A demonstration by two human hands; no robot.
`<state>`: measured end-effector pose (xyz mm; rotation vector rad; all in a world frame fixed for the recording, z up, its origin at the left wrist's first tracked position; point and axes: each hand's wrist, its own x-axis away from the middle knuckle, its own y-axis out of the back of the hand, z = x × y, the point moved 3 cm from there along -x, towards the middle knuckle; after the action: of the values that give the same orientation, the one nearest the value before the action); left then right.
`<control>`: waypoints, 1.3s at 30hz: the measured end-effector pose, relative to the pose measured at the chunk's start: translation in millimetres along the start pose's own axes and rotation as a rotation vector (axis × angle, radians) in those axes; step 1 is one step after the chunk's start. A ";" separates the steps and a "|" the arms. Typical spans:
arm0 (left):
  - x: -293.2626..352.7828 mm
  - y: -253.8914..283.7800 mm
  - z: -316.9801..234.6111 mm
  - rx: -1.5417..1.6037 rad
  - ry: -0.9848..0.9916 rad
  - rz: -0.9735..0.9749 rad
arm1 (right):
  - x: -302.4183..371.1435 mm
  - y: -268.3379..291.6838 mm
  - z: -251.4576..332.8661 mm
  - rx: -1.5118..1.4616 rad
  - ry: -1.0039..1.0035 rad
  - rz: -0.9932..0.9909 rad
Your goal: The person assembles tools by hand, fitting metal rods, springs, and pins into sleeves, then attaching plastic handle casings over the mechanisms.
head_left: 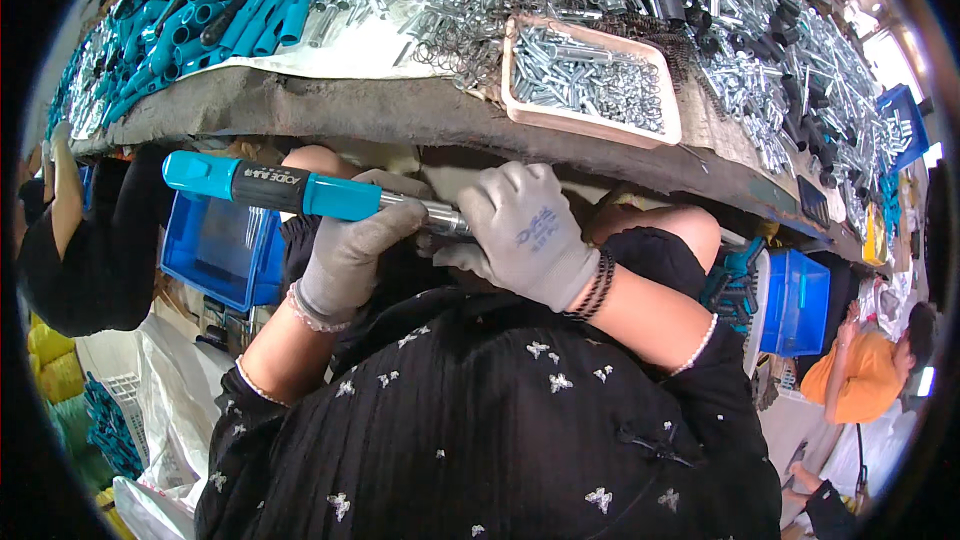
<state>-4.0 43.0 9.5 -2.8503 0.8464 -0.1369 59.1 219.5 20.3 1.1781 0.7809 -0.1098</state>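
A teal hand tool [335, 198] with a black grip band and a metal shaft lies almost level across my lap, its rounded teal end toward the left. I cannot make out its exact kind. My left hand [350, 255], in a grey glove, is closed around it where the teal body meets the metal shaft. On the shaft's right end, my gloved right hand [525, 230] is closed, with the thumb underneath and the fingers over the top. That end of the shaft is partly hidden by the right hand.
Beyond my hands is a cloth-covered bench edge [330, 108]. A pale tray [590, 127] of small metal pins and springs sits on it. Piles of teal tool bodies [190, 30], springs and black tubes surround it. Blue bins [215, 275] flank my knees. Other people sit left and right.
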 end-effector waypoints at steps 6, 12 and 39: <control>-18.9 8.2 -8.6 -0.193 -0.396 0.496 | 25.1 -21.6 12.3 -1.534 -0.543 0.597; -10.5 -6.6 -16.5 -0.030 0.003 0.176 | 9.2 -12.9 -13.5 -1.141 -0.465 0.394; -25.3 -2.8 52.3 0.801 0.296 0.560 | 26.1 -16.4 54.8 -1.288 -0.330 0.270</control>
<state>-16.7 66.0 -42.3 -1.8096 1.2521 -0.6593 97.6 173.8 0.4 0.0126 0.2541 0.3763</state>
